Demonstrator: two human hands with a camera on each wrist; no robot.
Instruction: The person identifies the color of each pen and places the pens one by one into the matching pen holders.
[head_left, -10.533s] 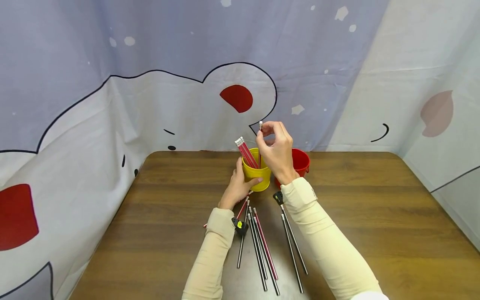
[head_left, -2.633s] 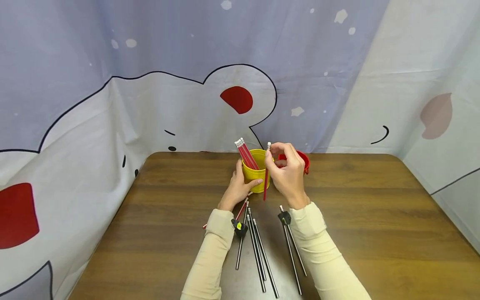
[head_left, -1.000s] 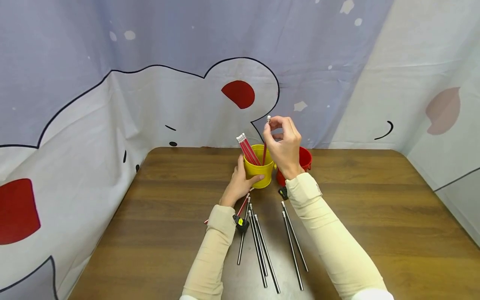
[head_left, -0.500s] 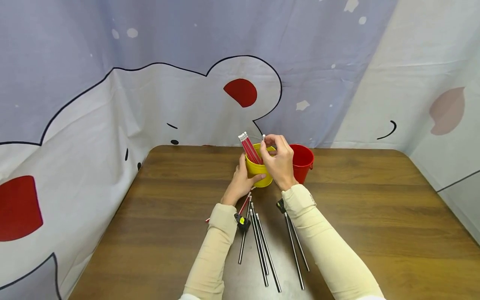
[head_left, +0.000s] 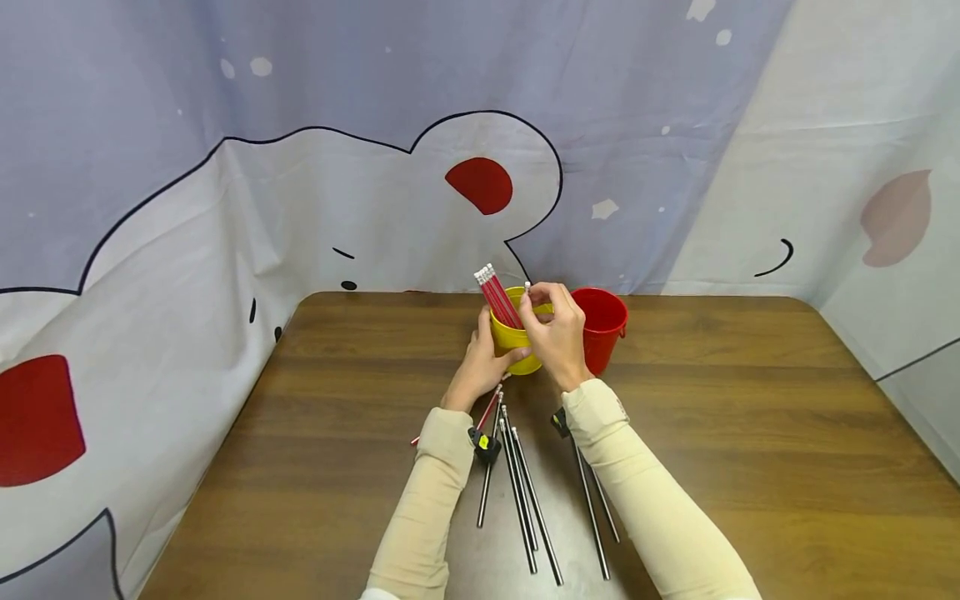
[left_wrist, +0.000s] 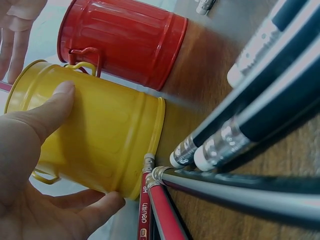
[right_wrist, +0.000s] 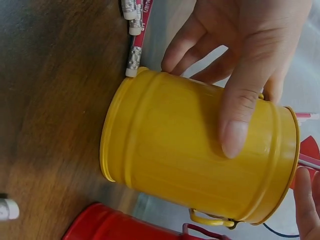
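Note:
My left hand (head_left: 480,367) grips the side of a yellow metal bucket (head_left: 513,340), thumb across its near face, fingers round the far side. Several red pencils (head_left: 498,300) lean in it, white erasers up. Above the bucket's mouth, my right hand (head_left: 558,333) pinches another red pencil (right_wrist: 309,161) near its eraser end. That pencil's lower part is inside the bucket, hidden in the head view. In the left wrist view, the bucket's base stands by the erasers of red pencils (left_wrist: 165,212) and dark pencils (left_wrist: 230,142) on the table.
A red bucket (head_left: 603,346) stands just right of the yellow one. Several dark pencils (head_left: 536,500) lie on the wooden table (head_left: 750,433) between my forearms, with two more dark pencils (head_left: 591,508) by the right sleeve. A patterned curtain (head_left: 337,208) hangs behind.
A red pencil that lay among the dark ones has left the table. My right hand has brought it over the yellow bucket and, in the last second, lowered it inside. The left hand stays put.

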